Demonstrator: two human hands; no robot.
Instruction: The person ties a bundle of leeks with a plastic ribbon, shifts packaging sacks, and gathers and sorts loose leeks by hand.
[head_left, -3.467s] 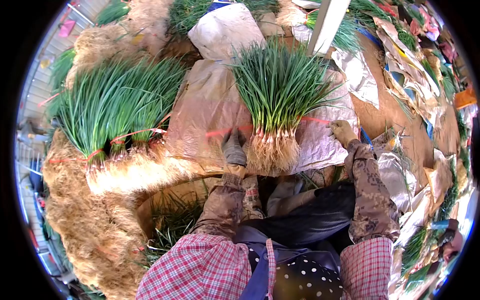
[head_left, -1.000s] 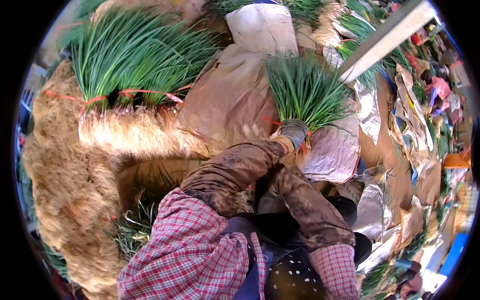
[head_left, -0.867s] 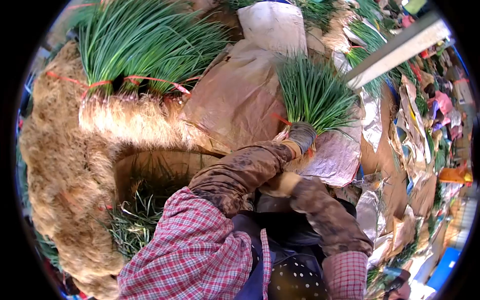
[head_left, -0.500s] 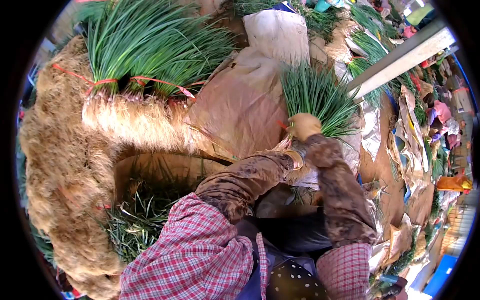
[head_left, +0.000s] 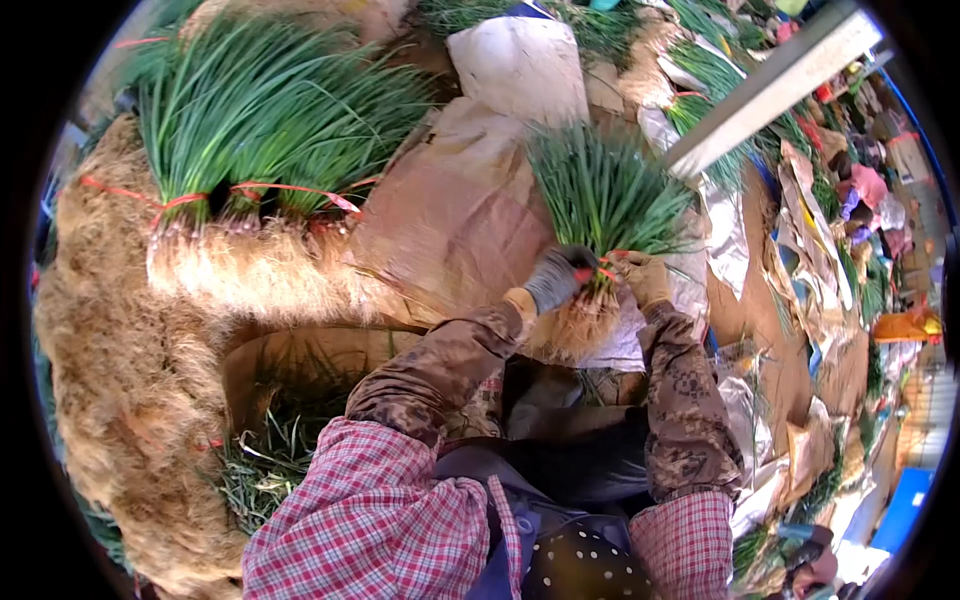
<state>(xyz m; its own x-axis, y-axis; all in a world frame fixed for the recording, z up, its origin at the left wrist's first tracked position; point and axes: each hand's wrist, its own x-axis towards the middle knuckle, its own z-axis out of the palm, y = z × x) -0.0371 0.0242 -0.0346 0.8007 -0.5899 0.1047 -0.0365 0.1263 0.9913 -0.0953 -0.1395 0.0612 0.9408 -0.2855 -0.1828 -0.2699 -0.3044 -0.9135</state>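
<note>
A bunch of green onions (head_left: 603,190) lies in front of me, its leaves fanning away and its pale hairy roots (head_left: 580,325) toward me. Around its neck runs a red tie (head_left: 603,268). My left hand (head_left: 553,280), in a grey glove, is closed at the left of the neck with a bit of the red tie at its fingertips. On the opposite side, my right hand (head_left: 643,277), in a tan glove, pinches the tie's other end. The exact finger grip is partly hidden.
Tied green onion bunches (head_left: 270,130) stand at the left on a thick mass of roots (head_left: 130,370). Brown sacking (head_left: 455,210) lies between them and my bunch. A metal post (head_left: 775,90) slants in at the upper right. Loose leaves (head_left: 280,440) fill a hollow at lower left.
My hands, earlier crossed close together at the neck, have moved apart to either side of it. The red tie now shows around the bunch, and its roots are uncovered.
</note>
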